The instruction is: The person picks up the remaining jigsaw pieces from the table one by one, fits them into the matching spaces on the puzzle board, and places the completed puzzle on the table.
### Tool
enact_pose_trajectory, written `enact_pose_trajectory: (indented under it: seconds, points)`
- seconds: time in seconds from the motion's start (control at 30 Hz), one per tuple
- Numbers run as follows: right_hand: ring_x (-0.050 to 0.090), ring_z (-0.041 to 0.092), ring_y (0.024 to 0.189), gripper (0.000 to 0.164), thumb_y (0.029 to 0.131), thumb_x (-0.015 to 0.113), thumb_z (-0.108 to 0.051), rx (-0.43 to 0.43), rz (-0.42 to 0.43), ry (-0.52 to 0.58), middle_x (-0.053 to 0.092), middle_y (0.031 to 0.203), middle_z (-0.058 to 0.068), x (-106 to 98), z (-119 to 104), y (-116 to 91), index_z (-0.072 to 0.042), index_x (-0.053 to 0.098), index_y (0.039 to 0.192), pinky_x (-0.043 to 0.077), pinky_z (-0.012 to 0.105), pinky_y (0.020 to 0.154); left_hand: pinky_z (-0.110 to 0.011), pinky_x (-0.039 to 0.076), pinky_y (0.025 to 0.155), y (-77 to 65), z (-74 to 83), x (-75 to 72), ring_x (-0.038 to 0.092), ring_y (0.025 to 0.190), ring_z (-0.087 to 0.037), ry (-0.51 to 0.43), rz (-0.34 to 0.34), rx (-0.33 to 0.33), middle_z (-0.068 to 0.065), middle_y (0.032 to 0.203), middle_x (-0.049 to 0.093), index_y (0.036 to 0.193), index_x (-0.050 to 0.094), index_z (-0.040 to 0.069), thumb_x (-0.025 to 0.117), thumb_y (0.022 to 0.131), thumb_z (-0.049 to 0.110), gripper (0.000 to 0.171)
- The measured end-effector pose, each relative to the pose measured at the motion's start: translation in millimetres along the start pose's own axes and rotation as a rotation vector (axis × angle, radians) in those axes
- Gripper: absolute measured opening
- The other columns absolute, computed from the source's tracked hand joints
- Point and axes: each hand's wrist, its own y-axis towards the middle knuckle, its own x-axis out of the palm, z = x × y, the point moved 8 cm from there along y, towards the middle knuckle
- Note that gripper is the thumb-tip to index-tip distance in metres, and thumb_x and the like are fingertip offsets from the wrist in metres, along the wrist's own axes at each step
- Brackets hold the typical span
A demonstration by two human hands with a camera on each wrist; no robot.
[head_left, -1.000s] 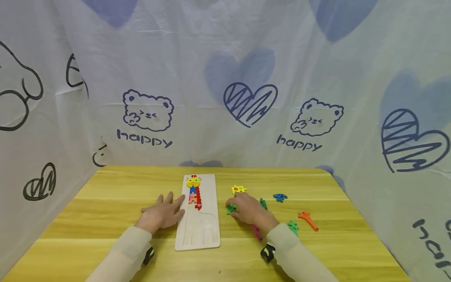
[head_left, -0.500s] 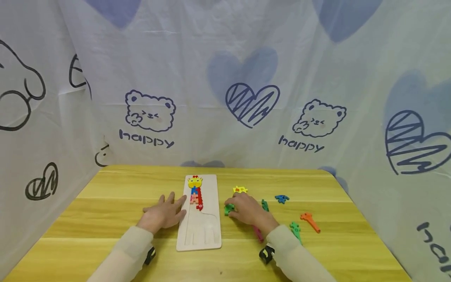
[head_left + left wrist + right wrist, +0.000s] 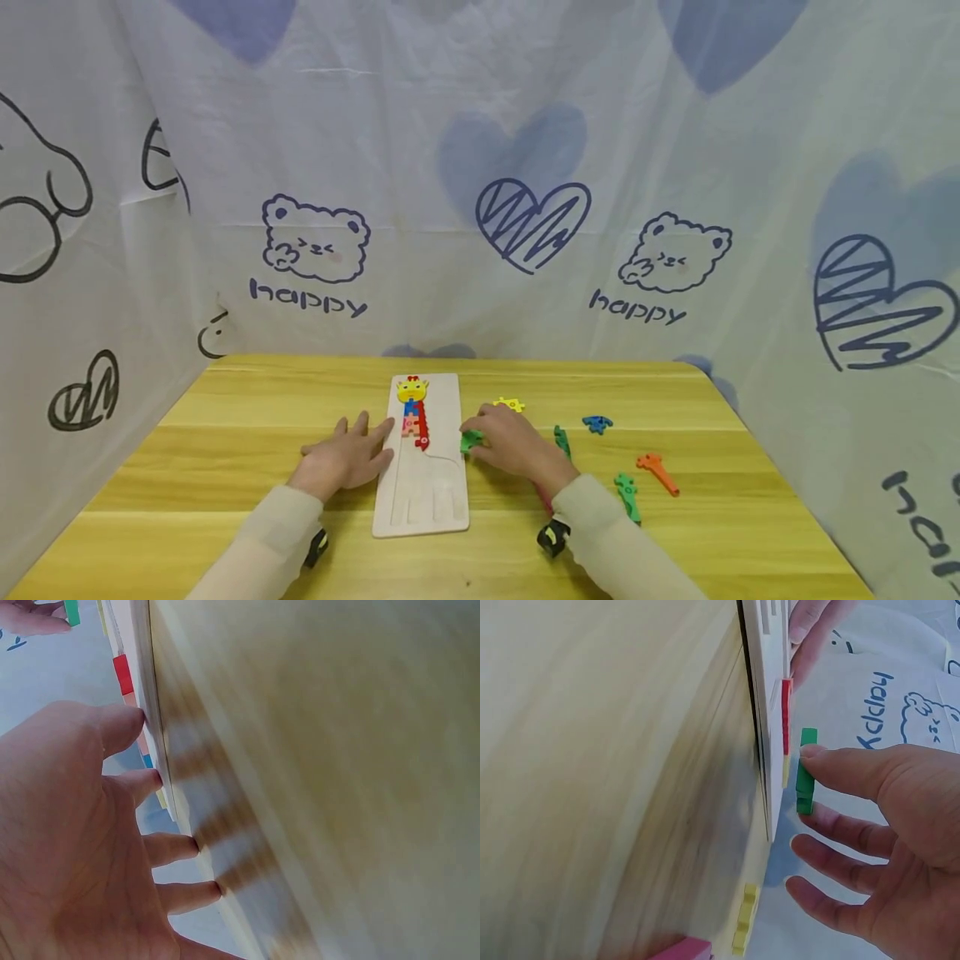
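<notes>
A pale wooden puzzle board (image 3: 441,408) lies on the table, with a yellow giraffe head (image 3: 412,390) and blue, pink and red pieces fitted in its upper part. Bare recesses show in its lower half. My left hand (image 3: 341,458) rests with spread fingers at the board's left side; in the left wrist view the thumb (image 3: 124,727) and forefinger meet the board's edge. My right hand (image 3: 513,446) pinches a green puzzle piece (image 3: 805,780) between thumb and forefinger, raised off the table beside the board's right edge. Its other fingers are apart from the piece.
Loose puzzle pieces lie to the right: a yellow one (image 3: 511,404), a dark green one (image 3: 562,440), a blue one (image 3: 597,424), an orange one (image 3: 658,475) and a lighter green one (image 3: 627,497). A pink piece (image 3: 686,949) is partly hidden under my right forearm.
My right hand has gripped the green puzzle piece, lifted it and carried it left to the board's right edge. My left hand has stayed in place.
</notes>
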Motion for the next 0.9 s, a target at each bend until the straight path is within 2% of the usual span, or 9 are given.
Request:
enact_pose_trajectory:
  seconds: [0.43, 0.67, 0.9]
  points:
    - [0.055, 0.012, 0.091, 0.031, 0.096, 0.075, -0.025, -0.004, -0.013, -0.009, 0.071, 0.112, 0.002, 2, -13, 9, -0.014, 0.076, 0.124, 0.049, 0.023, 0.077, -0.094, 0.031, 0.092, -2.7, -0.8, -2.3, 0.024, 0.152, -0.058, -0.005, 0.012, 0.0, -0.024, 0.17, 0.023, 0.164, 0.029, 0.026, 0.043, 0.107, 0.049, 0.063]
    - [0.057, 0.013, 0.1, 0.031, 0.096, 0.074, -0.026, 0.012, -0.036, 0.017, 0.072, 0.119, 0.002, 7, -18, 15, -0.016, 0.076, 0.125, 0.054, 0.026, 0.088, -0.094, 0.029, 0.092, -4.0, -0.6, -1.7, 0.023, 0.152, -0.058, -0.014, 0.012, 0.011, -0.024, 0.169, 0.024, 0.164, 0.03, 0.025, 0.044, 0.107, 0.049, 0.063]
    - [0.059, 0.012, 0.097, 0.031, 0.094, 0.077, -0.028, -0.003, -0.026, 0.011, 0.073, 0.115, 0.0, 8, -27, 22, -0.017, 0.077, 0.123, 0.054, 0.025, 0.088, -0.094, 0.03, 0.092, -2.2, 0.5, -1.2, 0.024, 0.151, -0.059, -0.01, 0.022, 0.007, -0.024, 0.169, 0.025, 0.163, 0.031, 0.026, 0.044, 0.107, 0.049, 0.063]
